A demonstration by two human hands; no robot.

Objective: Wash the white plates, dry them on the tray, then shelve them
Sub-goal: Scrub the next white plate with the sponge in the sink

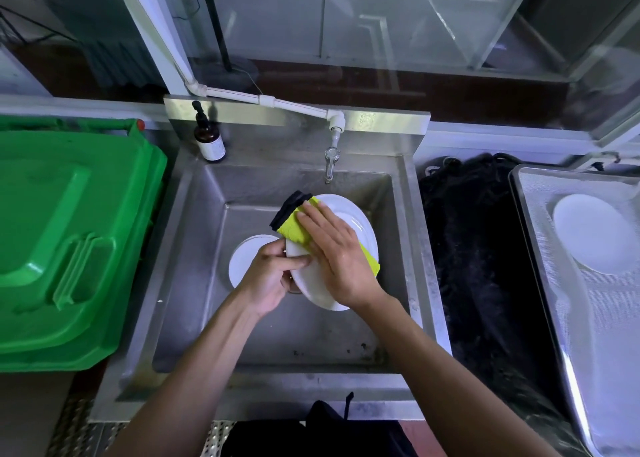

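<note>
Over the steel sink (194, 283) I hold a white plate (356, 224) tilted. My left hand (273, 276) grips its left rim, thumb on top. My right hand (339, 252) lies flat with straight fingers, pressing a yellow and black cloth (291, 228) onto the plate's face. Another white plate (242, 259) lies on the sink bottom, partly hidden under my left hand. One more white plate (595, 235) rests on the metal tray (540, 249) at the right.
A tap (330, 160) hangs over the sink's back edge. A brown pump bottle (209, 138) stands at the back left corner. A green bin lid (69, 235) fills the left side. Black fabric (478, 249) lies between sink and tray.
</note>
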